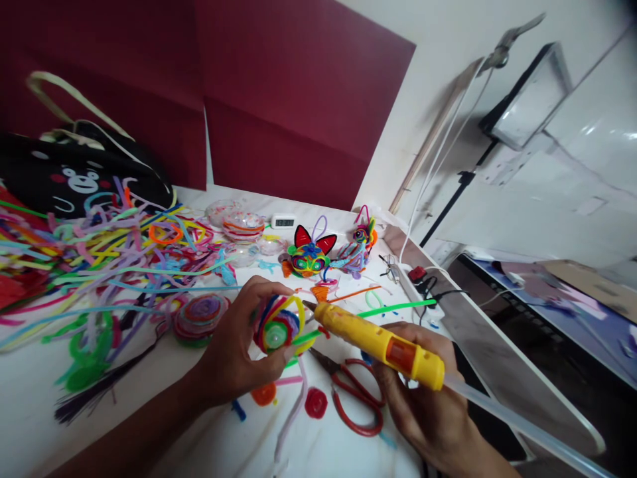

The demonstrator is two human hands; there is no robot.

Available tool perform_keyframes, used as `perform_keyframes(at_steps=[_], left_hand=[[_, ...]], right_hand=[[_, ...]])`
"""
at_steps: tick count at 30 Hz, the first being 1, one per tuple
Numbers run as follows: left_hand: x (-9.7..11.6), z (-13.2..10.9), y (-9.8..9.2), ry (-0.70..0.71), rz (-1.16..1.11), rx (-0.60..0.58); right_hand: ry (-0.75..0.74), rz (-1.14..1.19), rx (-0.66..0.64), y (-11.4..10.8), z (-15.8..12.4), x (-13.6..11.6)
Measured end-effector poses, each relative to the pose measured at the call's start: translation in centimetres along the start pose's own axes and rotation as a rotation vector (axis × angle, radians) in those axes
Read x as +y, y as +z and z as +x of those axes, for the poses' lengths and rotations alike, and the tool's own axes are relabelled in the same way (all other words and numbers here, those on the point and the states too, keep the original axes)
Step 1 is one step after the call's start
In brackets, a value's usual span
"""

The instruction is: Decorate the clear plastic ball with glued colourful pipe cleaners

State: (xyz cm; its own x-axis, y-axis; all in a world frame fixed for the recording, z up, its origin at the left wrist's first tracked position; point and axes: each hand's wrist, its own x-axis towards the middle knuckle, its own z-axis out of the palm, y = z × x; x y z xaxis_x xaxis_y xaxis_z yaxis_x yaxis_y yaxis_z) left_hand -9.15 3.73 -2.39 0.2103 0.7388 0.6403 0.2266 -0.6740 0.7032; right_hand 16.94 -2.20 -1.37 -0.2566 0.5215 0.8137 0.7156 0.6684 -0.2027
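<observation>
My left hand (233, 345) is closed around the edge of a round craft piece (277, 325) made of coiled coloured pipe cleaners, with a green and pearly centre. In my right hand (423, 398) is a yellow hot glue gun (381, 342), its nozzle pointing left and close to the yellow loop on the piece's right side. A clear glue stick (527, 425) sticks out of the gun's back end. A bright green pipe cleaner (393, 309) runs from the piece out to the right, behind the gun. Below them lie red-handled scissors (355, 425), partly behind my right hand.
Loose pipe cleaners (124, 252) are heaped at the left beside a black bag (84, 172). A coiled disc (199, 318) lies left of my hand. Behind stand a cat-eared pipe-cleaner figure (308, 255), another figure (358, 245) and a small digital display (283, 221). A power strip (413, 289) sits right.
</observation>
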Motion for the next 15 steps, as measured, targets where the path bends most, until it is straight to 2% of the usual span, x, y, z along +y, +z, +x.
perform_keyframes(at_steps=[8, 12, 15], left_hand=[[0.0, 0.2, -0.1, -0.029, -0.061, 0.015], [-0.1, 0.2, -0.2, -0.043, -0.073, 0.024], [0.0, 0.3, -0.3, -0.045, -0.078, 0.040]], right_hand=[[-0.036, -0.026, -0.005, -0.3, 0.3, -0.5], [-0.012, 0.094, -0.074, -0.5, 0.7, -0.7], [-0.052, 0.154, -0.111, -0.7, 1.1, -0.9]])
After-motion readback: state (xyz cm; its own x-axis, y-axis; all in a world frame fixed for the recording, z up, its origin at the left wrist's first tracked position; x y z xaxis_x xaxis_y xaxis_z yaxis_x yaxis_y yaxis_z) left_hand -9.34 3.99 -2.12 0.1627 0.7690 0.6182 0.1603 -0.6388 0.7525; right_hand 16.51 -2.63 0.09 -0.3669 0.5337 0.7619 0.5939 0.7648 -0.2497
